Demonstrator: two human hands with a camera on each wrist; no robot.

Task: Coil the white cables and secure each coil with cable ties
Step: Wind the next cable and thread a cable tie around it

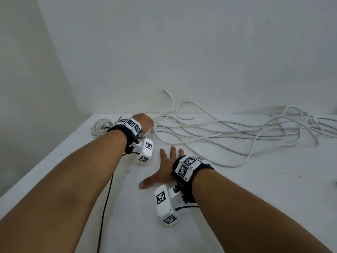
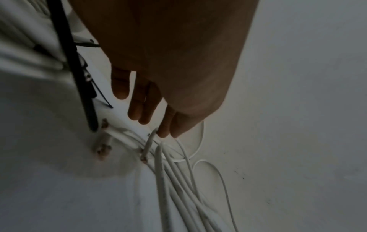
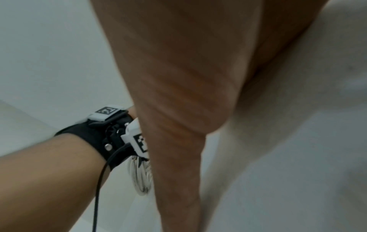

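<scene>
Several loose white cables (image 1: 218,132) sprawl over the back of the white table (image 1: 237,189), from the middle out to the right. My left hand (image 1: 145,123) is at their left end. In the left wrist view its thumb and forefinger (image 2: 166,131) pinch one cable end (image 2: 149,142), while the other fingers hang straight. A finished white coil (image 1: 100,126) lies left of that wrist, bound with black cable ties (image 2: 101,95); it also shows as the coil (image 3: 141,177). My right hand (image 1: 167,159) lies flat on the table with its fingers spread and holds nothing.
A white wall (image 1: 182,52) rises right behind the cables, and a second wall closes the left side. The table's left edge (image 1: 45,161) runs diagonally beside my left forearm. A black wire (image 1: 107,194) hangs from the left wrist camera across the table.
</scene>
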